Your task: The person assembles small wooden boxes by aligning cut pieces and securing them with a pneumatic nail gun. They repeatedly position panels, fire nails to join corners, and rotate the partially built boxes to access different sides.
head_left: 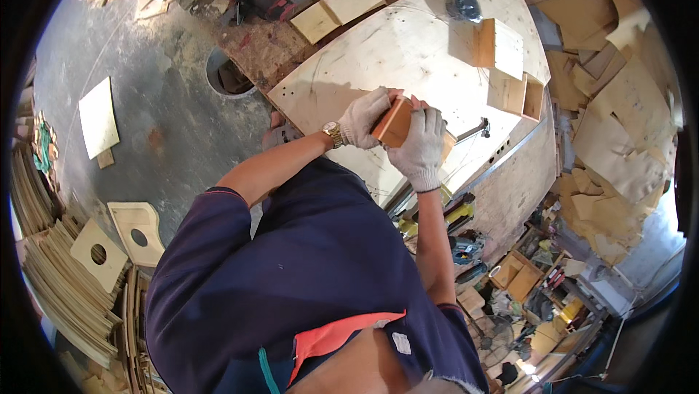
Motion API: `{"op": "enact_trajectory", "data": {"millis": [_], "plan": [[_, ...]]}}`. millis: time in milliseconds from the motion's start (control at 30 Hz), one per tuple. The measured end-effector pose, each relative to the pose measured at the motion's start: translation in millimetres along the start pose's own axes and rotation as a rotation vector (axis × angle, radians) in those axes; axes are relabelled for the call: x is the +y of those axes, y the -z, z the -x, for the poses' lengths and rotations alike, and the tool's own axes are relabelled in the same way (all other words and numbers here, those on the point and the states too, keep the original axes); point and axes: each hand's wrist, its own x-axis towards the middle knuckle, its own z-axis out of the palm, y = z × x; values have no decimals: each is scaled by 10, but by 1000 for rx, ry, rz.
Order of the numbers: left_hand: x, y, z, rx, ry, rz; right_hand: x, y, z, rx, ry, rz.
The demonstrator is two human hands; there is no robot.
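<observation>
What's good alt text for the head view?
Gloved left hand and right hand hold a brown wooden piece above a pale panel. A hammer and wooden parts rest on the panel, right of the hands. A red drill lies beyond, toward the upper left.

Your gloved left hand (pixel 364 120) and right hand (pixel 421 149) hold a wooden piece (pixel 393 126) above the pale panel (pixel 389 52).
</observation>
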Motion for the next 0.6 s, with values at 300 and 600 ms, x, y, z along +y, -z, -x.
{"op": "enact_trajectory", "data": {"millis": [300, 600], "plan": [[-43, -24, -2, 1, 27, 22, -15, -3, -15, -33, -18, 40], [-114, -53, 2, 68, 25, 131, -60, 24, -52, -71, -41, 49]]}}
